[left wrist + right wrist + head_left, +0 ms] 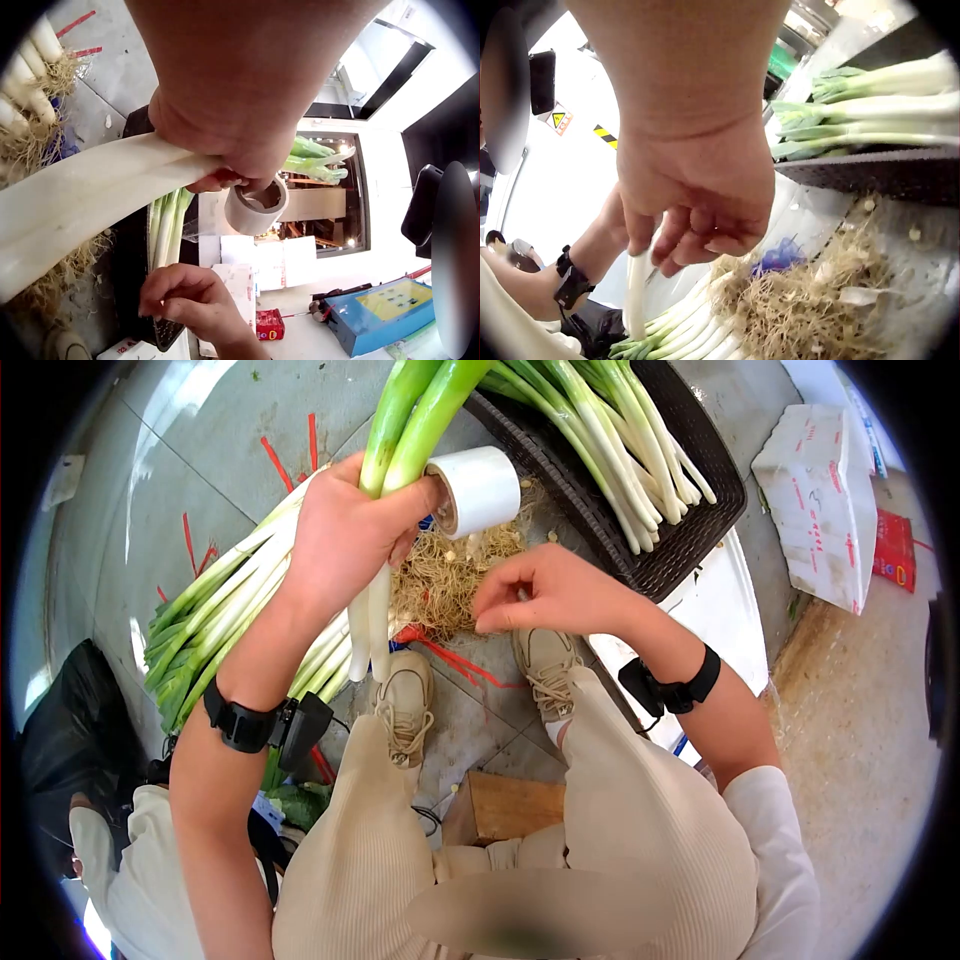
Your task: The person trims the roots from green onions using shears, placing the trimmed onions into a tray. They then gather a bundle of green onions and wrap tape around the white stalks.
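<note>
My left hand [345, 535] grips two thick green onions [378, 615], with their green parts above the fist and white ends hanging below. A roll of white tape [490, 488] sits against the thumb of that same hand, its hollow core facing the hand. In the left wrist view, the tape roll [255, 210] hangs at the fingertips beside the white stalks [97, 187]. My right hand [560, 592] hovers over the floor near the shoes, fingers loosely bent and holding nothing. Below both hands lies a heap of trimmed roots [440, 585].
A pile of green onions [240, 590] lies on the floor at the left, with red ties [275, 463] around it. More onions lie in a dark woven basket [690, 550] at the upper right. A wooden stool [510, 807] and white carton [815, 510] stand nearby.
</note>
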